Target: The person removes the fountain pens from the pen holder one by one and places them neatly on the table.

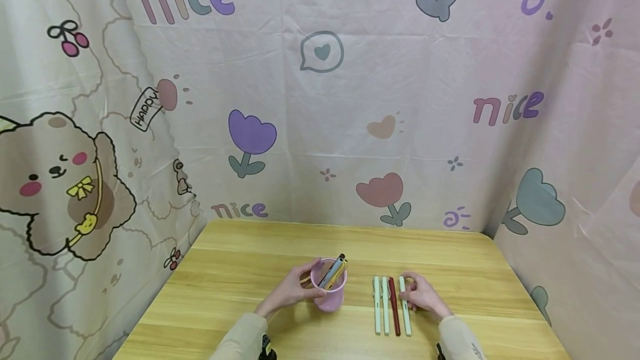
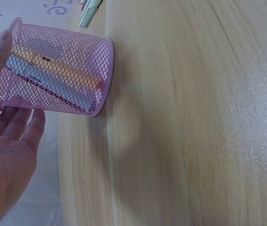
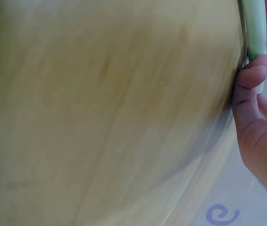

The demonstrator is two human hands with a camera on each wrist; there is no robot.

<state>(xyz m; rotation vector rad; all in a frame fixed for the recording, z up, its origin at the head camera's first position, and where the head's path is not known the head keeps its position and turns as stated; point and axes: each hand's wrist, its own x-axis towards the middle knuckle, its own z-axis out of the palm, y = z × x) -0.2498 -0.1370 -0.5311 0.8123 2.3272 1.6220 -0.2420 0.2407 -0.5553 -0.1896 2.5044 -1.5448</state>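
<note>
- Pink mesh is forming the cup (image 1: pixel 329 301), which is resting on the counter (image 1: pixel 280 238) with pens (image 1: pixel 332 275) leaning inside.
- The left hand (image 1: pixel 294 289) is gripping the cup near its rim.
- Two green pens (image 1: pixel 377 304) and a red pen (image 1: pixel 394 307) are lying right of the cup.
- The right hand (image 1: pixel 423 294) is pinching the rightmost green pen (image 1: pixel 406 318) near its far end.

A pink mesh cup (image 1: pixel 329 301) stands about midway between the left and right edges of the surface (image 1: pixel 465 265), holding leaning pens (image 1: pixel 330 275), blue-grey and yellow among them. Right of it, two pale green pens (image 1: pixel 377 310), a dark red pen (image 1: pixel 394 307) and another pale green pen (image 1: pixel 406 315) lie side by side, pointing toward the far edge.
</note>
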